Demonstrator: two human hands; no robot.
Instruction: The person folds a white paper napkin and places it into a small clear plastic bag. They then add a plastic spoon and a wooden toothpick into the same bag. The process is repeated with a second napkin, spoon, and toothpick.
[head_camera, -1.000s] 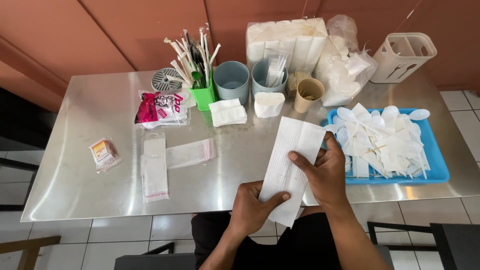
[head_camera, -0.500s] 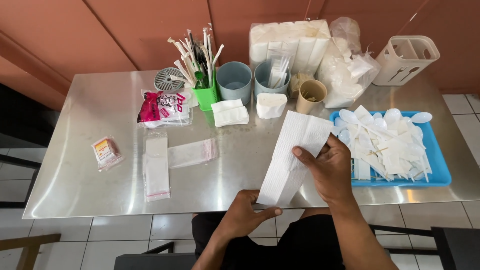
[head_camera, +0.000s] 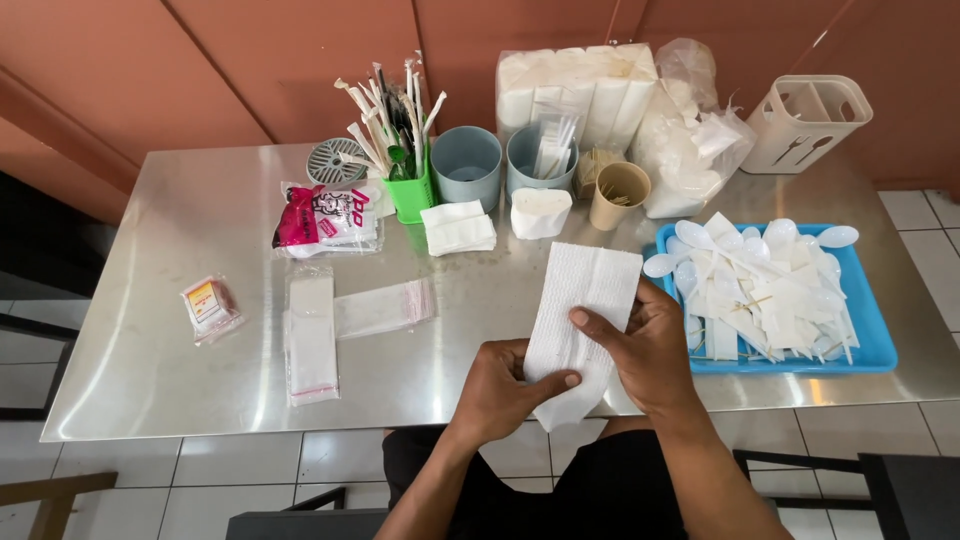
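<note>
From my remote seat, I see both hands meet on a white napkin (head_camera: 578, 325) held over the near edge of the steel worktop (head_camera: 200, 340). The left hand (head_camera: 500, 392) grips its lower part, thumb pressed flat on the front of the paper, the other fingers curled behind it. The right hand (head_camera: 648, 350) pinches the right edge, its thumb (head_camera: 600, 328) lying across the front and the rest of its fingers hidden behind the sheet. The napkin stands tall and narrow, its top leaning away toward the cups and its lower tip hanging past the worktop edge. Just right of the right hand sits a blue tray (head_camera: 872, 345) heaped with white spoons and paper packets. Two clear sleeves (head_camera: 345, 325) lie flat well to the left.
</note>
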